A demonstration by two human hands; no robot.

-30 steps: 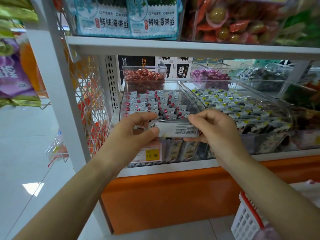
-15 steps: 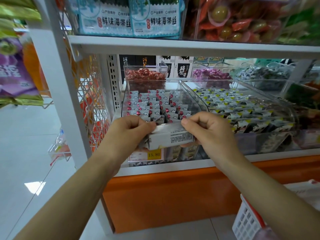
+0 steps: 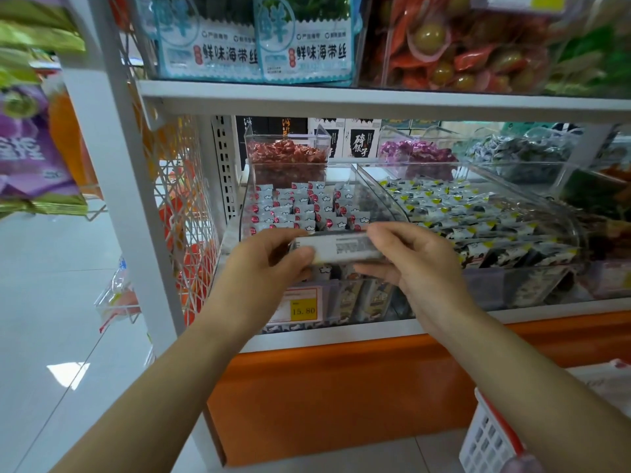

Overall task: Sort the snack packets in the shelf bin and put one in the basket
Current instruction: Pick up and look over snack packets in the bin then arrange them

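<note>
Shelf bin [image 3: 372,186] behind; packet [image 3: 341,249] between hands

Yellow price tag [image 3: 303,310] reads 15.80; blue-white bags [image 3: 252,39] on top shelf; red wrapped bits [image 3: 286,155], prob. candy, at back.

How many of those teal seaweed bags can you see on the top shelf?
2. The left teal bag and the right teal bag stand side by side, facing front; more may be hidden behind them.

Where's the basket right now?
In the head view, the basket sits at the bottom right corner, below the right forearm and in front of the shelf's orange base.
</note>
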